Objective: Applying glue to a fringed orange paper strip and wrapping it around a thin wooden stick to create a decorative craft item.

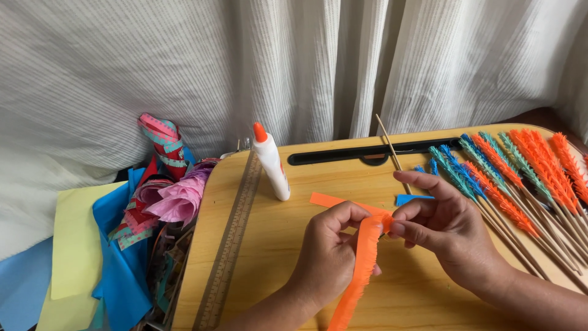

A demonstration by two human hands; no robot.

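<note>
Wooden lap table (257,245), orange fringed strip (361,263) between left hand (327,257) and right hand (444,227).

Two bare forearms enter from the lower edge of the view, no sleeves visible on either. The left hand (327,254) and the right hand (444,227) carry no gloves, rings, watch or bracelet. Fingernails are short and unpainted where they show.
</note>
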